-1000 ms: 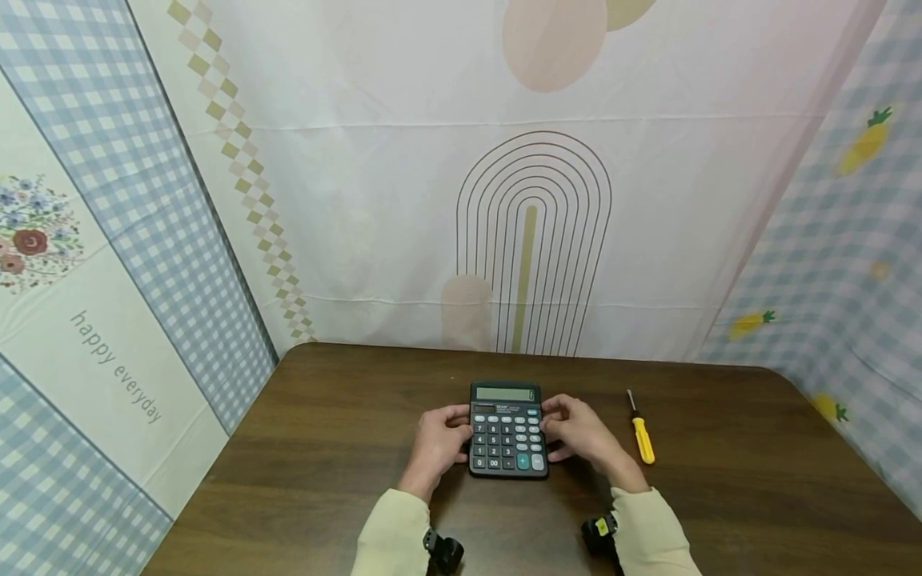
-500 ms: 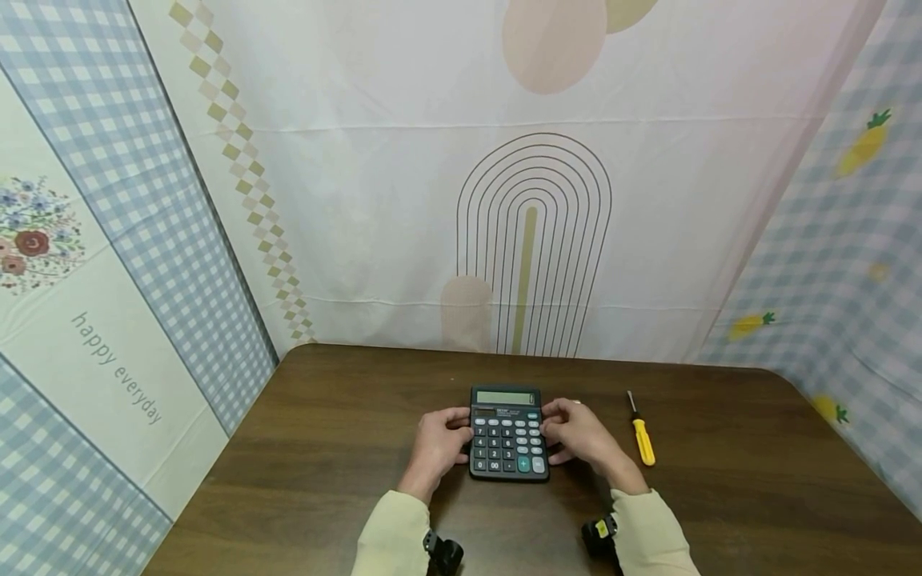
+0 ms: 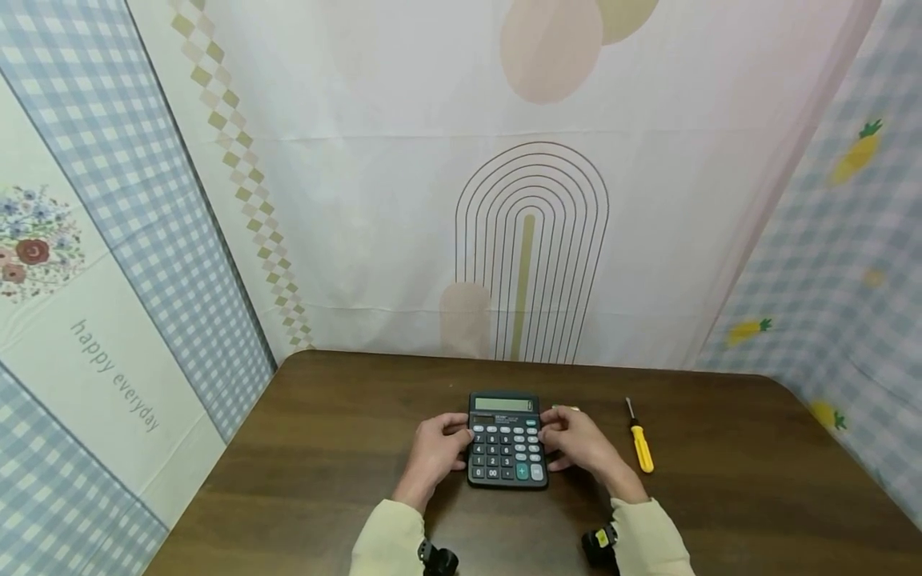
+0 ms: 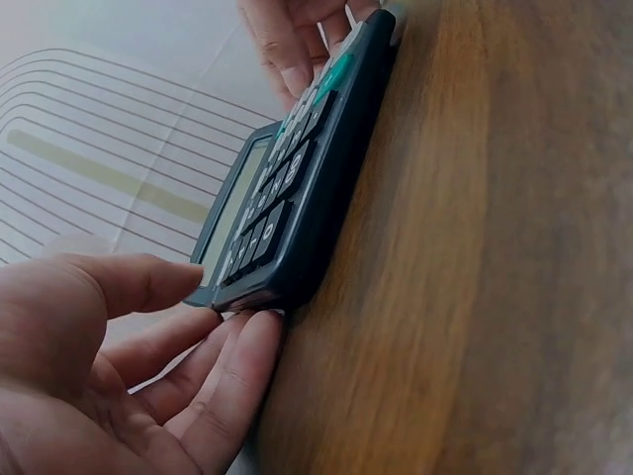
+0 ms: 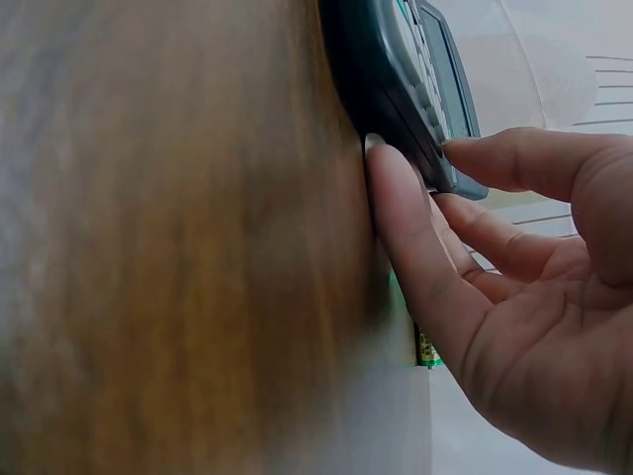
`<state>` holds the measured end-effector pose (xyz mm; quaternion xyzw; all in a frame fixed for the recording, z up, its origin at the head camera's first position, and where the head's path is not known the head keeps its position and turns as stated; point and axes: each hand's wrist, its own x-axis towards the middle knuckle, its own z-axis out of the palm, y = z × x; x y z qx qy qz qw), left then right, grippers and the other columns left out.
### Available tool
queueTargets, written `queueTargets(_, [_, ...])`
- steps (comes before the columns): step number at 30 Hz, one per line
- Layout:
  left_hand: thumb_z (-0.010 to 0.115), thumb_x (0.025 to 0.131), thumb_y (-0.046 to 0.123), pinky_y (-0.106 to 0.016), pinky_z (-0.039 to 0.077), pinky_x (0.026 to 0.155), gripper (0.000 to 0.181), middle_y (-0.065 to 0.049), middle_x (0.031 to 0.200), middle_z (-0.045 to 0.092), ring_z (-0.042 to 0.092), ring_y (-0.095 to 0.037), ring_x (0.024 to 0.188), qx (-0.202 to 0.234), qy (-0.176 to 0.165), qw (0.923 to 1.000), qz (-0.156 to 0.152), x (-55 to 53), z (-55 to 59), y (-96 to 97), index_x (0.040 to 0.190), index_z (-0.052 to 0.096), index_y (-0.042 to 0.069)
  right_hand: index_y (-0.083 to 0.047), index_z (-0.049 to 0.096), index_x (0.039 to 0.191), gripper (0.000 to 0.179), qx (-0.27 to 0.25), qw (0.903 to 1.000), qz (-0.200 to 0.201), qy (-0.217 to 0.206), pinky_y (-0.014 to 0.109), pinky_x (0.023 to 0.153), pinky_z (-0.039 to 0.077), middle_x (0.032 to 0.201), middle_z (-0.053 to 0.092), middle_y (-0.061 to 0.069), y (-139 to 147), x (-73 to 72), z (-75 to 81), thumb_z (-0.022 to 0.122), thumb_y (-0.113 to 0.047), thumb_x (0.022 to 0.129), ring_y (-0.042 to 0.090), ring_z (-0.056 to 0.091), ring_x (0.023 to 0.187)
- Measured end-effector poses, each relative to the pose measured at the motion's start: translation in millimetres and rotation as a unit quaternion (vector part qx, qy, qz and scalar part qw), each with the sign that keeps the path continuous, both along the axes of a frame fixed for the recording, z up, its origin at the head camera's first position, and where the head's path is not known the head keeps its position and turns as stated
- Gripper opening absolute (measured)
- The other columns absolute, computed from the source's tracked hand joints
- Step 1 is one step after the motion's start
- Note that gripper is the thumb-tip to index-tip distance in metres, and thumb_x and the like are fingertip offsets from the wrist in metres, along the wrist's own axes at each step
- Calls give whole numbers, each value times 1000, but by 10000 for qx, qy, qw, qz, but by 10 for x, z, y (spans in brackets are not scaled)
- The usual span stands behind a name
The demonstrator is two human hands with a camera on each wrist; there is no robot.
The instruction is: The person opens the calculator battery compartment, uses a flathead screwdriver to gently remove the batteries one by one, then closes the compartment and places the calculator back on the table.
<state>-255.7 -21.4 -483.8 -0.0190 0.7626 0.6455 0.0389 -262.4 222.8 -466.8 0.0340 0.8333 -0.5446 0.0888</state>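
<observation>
A black desk calculator [image 3: 507,440] lies on the brown table, its display at the far end and its keys facing up. My left hand [image 3: 432,450] holds its left side, thumb at the top edge and fingers against the side. Opposite it, my right hand [image 3: 579,440] grips the right side in the same way. Up close in the left wrist view, the left fingers [image 4: 232,386] bear on the calculator's edge [image 4: 297,267] near the tabletop. The right wrist view has the thumb [image 5: 514,158] by the keys and a finger low along the table.
A screwdriver [image 3: 640,444] with a yellow handle lies right of the right hand. Beyond that hand, a small green and gold cylinder, like a battery [image 5: 427,351], is partly hidden by fingers. Patterned cloth [image 3: 374,240] hangs behind the wooden table [image 3: 324,448].
The calculator has come slightly nearer the person, with both hands still holding its sides. The head view has tilted up a little, and the screwdriver stays in place on the table.
</observation>
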Motion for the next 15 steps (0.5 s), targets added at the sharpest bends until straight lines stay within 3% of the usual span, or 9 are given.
queueTargets(4, [72, 101, 16, -36, 61, 67, 32, -10, 113, 75, 71, -20, 86, -531, 247, 9983, 1, 9, -14, -40, 129, 73, 1, 12, 58, 134, 36, 145, 9997, 149, 92, 42, 65, 64, 108, 68, 16, -3, 29, -11, 66, 0, 101, 26, 69, 86])
queueTargets(8, [72, 102, 28, -47, 59, 87, 35, -8, 117, 76, 71, -27, 104, -1550, 803, 9846, 32, 9, -10, -120, 129, 74, 5, 8, 61, 135, 36, 859, 9948, 225, 501, 44, 72, 64, 111, 69, 14, -14, 83, -4, 68, -9, 103, 25, 68, 92])
queueTargets(11, [66, 104, 31, -55, 54, 96, 36, -9, 123, 74, 69, -32, 115, -2250, 1214, 9668, -28, 0, 18, -178, 131, 73, 7, 4, 61, 140, 41, 1589, 9795, 274, 1204, 52, 91, 59, 126, 68, 17, -46, 124, 1, 67, -19, 106, 31, 67, 110])
queueTargets(15, [56, 110, 32, -60, 51, 99, 39, -11, 134, 70, 64, -36, 125, -2933, 1600, 9425, -94, -47, 92, -203, 137, 71, 10, 2, 56, 150, 54, 2324, 9490, 325, 2107, 63, 111, 43, 148, 57, 23, -118, 133, 26, 60, -34, 110, 42, 52, 137])
